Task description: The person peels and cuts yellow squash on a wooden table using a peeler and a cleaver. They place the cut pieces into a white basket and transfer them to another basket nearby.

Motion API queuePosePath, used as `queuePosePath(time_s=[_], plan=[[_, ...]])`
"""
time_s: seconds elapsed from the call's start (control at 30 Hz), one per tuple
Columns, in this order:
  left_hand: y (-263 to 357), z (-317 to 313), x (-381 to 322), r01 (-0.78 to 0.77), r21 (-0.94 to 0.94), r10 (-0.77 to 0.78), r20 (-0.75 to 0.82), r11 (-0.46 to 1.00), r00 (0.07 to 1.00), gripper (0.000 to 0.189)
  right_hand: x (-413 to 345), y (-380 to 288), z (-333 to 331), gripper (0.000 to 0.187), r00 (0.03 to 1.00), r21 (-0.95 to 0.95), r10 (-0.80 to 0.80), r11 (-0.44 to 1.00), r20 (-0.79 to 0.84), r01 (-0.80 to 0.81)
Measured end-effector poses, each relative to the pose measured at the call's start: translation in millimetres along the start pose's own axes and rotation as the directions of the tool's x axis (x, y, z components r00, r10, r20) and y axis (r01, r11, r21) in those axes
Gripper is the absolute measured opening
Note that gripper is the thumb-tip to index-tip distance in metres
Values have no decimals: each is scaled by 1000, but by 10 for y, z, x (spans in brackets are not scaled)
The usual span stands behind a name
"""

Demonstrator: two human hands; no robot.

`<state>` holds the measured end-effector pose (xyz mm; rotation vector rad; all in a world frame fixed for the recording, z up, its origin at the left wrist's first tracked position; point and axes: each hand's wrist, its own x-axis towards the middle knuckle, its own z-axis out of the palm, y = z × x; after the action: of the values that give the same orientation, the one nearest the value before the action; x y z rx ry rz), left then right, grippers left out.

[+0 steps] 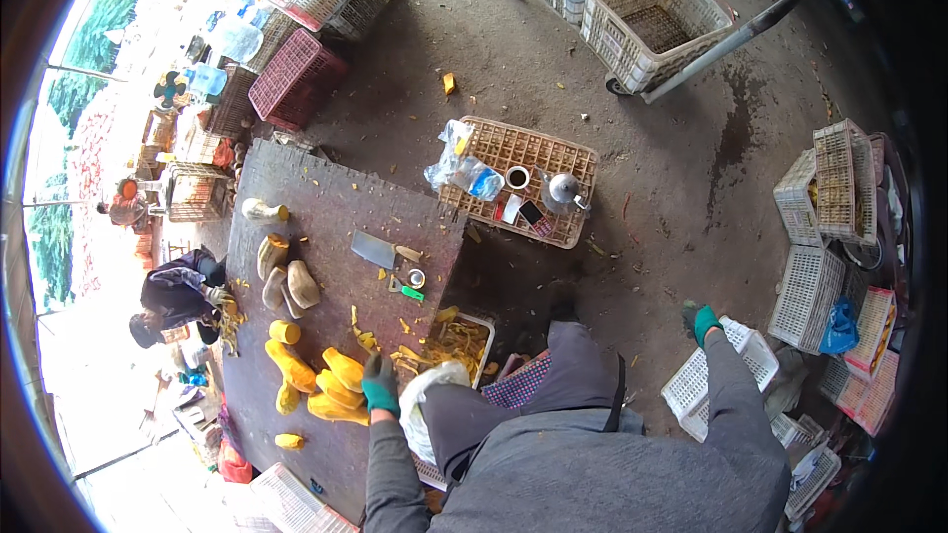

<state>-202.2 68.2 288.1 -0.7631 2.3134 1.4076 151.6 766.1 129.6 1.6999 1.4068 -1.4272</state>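
Note:
My left hand (381, 385), in a green and dark glove, is over the near edge of the dark table (333, 192). Peeled orange squashes (337, 389) lie right beside its fingers; whether they touch cannot be made out. My right hand (701, 323), gloved alike, hangs out to the right above the floor, near a white plastic crate (685, 396). Nothing shows in it, though its fingers are blurred. Farther along the table lie unpeeled tan squashes (300, 285), a cleaver (374, 249) and a green-handled peeler (406, 289).
Peelings fill a crate (485, 352) by my knees. An upturned crate (481, 141) bears a cup of dark liquid (517, 178), a kettle (563, 190) and a phone (535, 218). A hand cart (711, 52) carries crates. Across the table another person (178, 292) bends over peelings.

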Motion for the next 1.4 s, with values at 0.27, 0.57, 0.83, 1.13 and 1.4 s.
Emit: queuePosePath(time_s=[0.27, 0.57, 0.83, 1.13, 1.4], plan=[[853, 565, 120, -186, -232, 192, 5, 955, 981, 32, -24, 343, -225, 20, 979, -254, 6, 966, 203, 47], [-400, 738, 647, 198, 42, -194, -82, 979, 978, 28, -328, -251, -336, 22, 996, -75, -33, 996, 78, 39], [-693, 2098, 756, 78, -74, -52, 304, 994, 951, 33, -730, -1352, -1011, 22, 986, 37, -157, 987, 56, 155], [-756, 2671, 559, 122, 647, -312, 187, 753, 932, 78, -450, -2934, -36, 51, 847, -423, -268, 773, 459, 473], [-616, 3651, -28, -150, 908, -219, 250, 392, 943, 60, 454, -2745, 2129, 47, 528, -493, -243, 192, 814, 848]])
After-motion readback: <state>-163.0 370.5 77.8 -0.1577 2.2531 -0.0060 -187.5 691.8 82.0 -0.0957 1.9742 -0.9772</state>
